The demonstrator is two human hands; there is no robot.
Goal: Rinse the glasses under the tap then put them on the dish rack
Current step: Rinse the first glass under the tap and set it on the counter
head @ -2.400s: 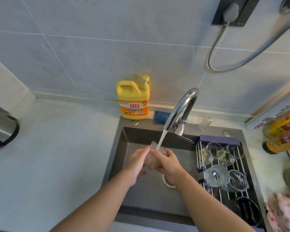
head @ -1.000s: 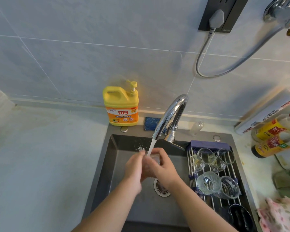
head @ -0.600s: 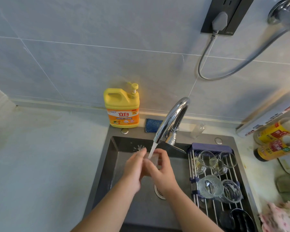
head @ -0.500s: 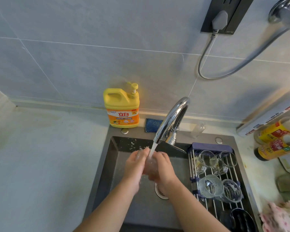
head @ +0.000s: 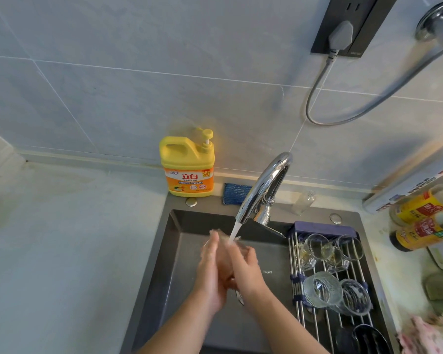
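Rinse in hand: glass (head: 226, 254) held under tap (head: 264, 190); right hand (head: 247, 273) grip clamped on it, left hand (head: 210, 267) grip apart, pressed flat. Next: glass to be set on dish rack (head: 325, 229) at right.

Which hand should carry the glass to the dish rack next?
Right, probably. The right hand wraps the glass and is nearer the dish rack at the right of the sink; the left hand would have to cross over.
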